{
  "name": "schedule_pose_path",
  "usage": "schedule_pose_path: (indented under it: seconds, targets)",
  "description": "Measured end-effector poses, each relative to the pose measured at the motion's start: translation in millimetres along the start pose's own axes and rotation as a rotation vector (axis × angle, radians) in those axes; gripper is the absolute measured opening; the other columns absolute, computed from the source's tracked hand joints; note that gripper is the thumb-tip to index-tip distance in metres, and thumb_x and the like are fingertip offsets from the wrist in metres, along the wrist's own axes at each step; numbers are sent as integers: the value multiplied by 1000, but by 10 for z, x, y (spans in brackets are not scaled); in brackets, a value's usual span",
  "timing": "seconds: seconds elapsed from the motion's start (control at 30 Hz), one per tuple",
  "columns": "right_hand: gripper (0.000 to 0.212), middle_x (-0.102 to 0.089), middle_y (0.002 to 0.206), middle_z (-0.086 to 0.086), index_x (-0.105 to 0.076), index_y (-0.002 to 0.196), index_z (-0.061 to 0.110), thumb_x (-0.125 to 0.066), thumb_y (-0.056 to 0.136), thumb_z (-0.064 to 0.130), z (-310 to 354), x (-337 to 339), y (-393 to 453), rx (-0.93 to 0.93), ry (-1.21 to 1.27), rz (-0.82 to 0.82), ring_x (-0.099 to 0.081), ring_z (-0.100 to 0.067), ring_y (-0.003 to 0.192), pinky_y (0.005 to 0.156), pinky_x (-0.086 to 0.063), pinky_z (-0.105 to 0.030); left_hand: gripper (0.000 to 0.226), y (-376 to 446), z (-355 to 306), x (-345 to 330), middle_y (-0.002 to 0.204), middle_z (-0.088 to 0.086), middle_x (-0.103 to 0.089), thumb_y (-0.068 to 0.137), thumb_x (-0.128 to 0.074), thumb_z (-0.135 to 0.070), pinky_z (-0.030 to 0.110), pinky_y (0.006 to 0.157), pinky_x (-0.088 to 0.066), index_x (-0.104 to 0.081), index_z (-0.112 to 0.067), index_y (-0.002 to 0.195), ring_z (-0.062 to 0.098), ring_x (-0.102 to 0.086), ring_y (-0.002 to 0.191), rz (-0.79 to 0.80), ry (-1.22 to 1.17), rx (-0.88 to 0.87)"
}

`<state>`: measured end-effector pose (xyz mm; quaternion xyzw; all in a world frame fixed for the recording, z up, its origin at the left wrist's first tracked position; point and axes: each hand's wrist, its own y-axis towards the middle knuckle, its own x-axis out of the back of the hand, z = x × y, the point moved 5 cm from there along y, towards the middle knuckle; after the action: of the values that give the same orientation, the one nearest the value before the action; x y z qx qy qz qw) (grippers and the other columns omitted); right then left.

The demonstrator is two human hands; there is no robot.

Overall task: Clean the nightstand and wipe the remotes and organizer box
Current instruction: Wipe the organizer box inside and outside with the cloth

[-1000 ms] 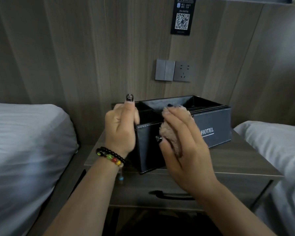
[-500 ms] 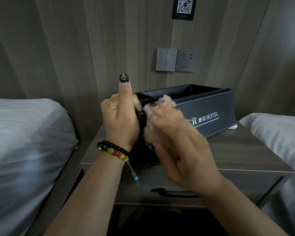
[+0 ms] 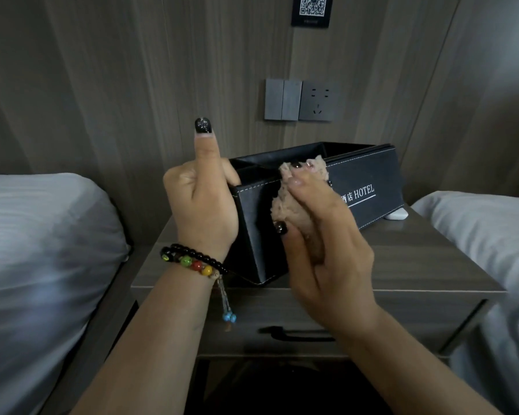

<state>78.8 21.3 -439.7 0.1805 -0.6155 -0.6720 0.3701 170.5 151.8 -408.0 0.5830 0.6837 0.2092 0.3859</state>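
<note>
Black stitched organizer box [image 3: 369,187], white "HOTEL" lettering, open top.

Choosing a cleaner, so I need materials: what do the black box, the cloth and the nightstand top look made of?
Box: probably faux leather, matte black, with pale stitching along its edges and printed lettering. Cloth: fluffy pinkish-beige fabric, maybe microfibre, judging by its fuzzy outline. Nightstand: grey-brown wood-grain top, likely laminate, with a faint sheen.
</note>
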Motion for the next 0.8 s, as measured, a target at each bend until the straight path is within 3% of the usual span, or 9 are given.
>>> schedule_pose_path:
  seconds: [0.2,0.27,0.43,0.53,0.67,0.8]
  targets:
    - [30,-57,130,-22,-51,124,-4,-51,98,12,273,-148,-229,228,-9,112,-52,-34,130,104,-46,-49,64,19,16,28,33,-12,-39,89,-39,-49,26,50,-28,-47,-28,29,6,-37,38,-13,-55,60]
    - [30,-56,131,-20,-53,124,-4,-49,99,12,152,-65,-145,195,4,86,-53,-31,130,107,-44,-46,65,6,3,27,33,-13,-39,92,-38,-45,23,51,-29,-47,-30,30,5,-38,38,-6,-33,42]
    - [33,-56,131,-13,-53,125,-7,-50,95,6,-238,152,-13,-122,-46,-115,-55,-21,127,110,-41,-31,63,-63,-44,-37,33,-13,-39,92,-36,-42,23,52,-31,-49,-31,32,5,-39,38,9,-32,-10]
    - [32,-54,132,-11,-53,127,-2,-49,95,4,-77,53,-78,-60,-36,-108,-53,-25,129,110,-41,-38,64,-60,-35,-31,33,-13,-40,94,-35,-41,24,51,-30,-50,-31,33,5,-39,38,-2,-24,-25]
    - [32,-55,133,-20,-55,126,-6,-48,99,11,235,-80,-173,185,-8,80,-52,-33,131,107,-45,-47,65,-20,0,9,32,-11,-41,92,-38,-44,27,52,-30,-49,-29,30,9,-39,38,-12,-69,23]
    - [32,-55,131,-8,-53,127,-4,-49,97,8,-92,102,-68,84,-42,-2,-55,-23,127,110,-41,-35,63,-50,-19,9,34,-13,-41,93,-38,-39,24,53,-31,-50,-30,32,7,-39,40,20,-46,-5]
